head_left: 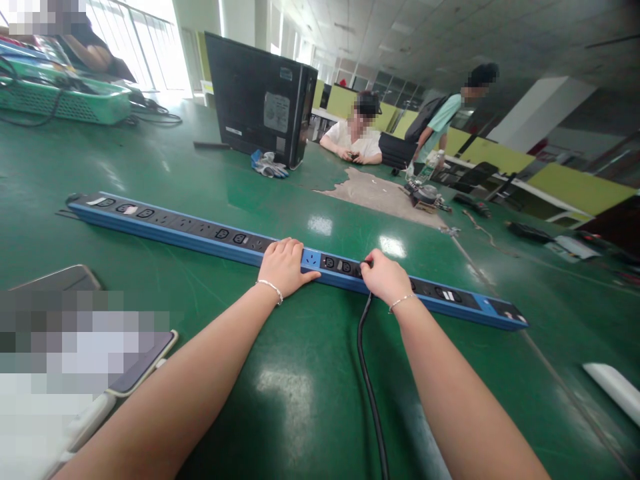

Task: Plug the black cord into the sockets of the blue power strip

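A long blue and black power strip (pixel 200 233) lies slantwise across the green table, with rows of sockets facing up. Near its middle, my left hand (pixel 286 265) is closed over it, fingers across the top and thumb along the near side. To the right, my right hand (pixel 386 277) pinches a black plug (pixel 367 264) at one of the sockets. From that plug a black cable (pixel 364 347) runs down toward the table's near edge. My fingers partly hide the plug, so how deep it sits in the socket I cannot tell.
A black computer case (pixel 250 93) stands at the back, with grey and blue gloves (pixel 270 165) beside it. Green basket (pixel 95 105) and cables lie at far left, phones (pixel 145 360) at near left. One person (pixel 353 137) sits across the table; another (pixel 443 123) stands farther right.
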Demonstrator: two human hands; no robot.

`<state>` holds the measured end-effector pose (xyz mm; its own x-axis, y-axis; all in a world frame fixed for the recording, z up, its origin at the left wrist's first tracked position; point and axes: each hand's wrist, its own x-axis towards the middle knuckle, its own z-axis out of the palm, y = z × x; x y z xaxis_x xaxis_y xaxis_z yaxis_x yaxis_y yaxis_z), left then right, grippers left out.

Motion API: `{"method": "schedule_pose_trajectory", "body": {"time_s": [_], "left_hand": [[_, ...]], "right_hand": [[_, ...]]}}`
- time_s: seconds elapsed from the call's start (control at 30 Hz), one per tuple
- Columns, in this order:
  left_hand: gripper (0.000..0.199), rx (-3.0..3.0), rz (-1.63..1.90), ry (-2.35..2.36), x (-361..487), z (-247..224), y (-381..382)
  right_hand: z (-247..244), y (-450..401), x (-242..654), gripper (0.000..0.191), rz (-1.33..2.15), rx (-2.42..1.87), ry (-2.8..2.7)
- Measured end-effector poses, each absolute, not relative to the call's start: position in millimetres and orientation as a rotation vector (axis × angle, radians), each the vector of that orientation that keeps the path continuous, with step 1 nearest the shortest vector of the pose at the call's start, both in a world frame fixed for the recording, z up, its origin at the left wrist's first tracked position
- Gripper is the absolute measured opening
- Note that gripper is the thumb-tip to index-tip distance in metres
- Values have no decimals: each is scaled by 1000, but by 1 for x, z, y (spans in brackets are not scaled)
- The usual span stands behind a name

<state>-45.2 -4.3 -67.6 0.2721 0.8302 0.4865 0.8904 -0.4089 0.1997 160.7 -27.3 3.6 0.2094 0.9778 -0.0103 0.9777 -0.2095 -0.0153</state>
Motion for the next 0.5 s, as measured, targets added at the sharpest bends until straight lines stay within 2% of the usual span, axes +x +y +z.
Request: {"method": "schedule_pose_trajectory", "body": {"time_s": [0.5], "left_hand": [[62,-2406,-792,-1649,-45,-67,-5]], "right_hand": [[-6,-35,156,30,-41,-2434,-1995]]}}
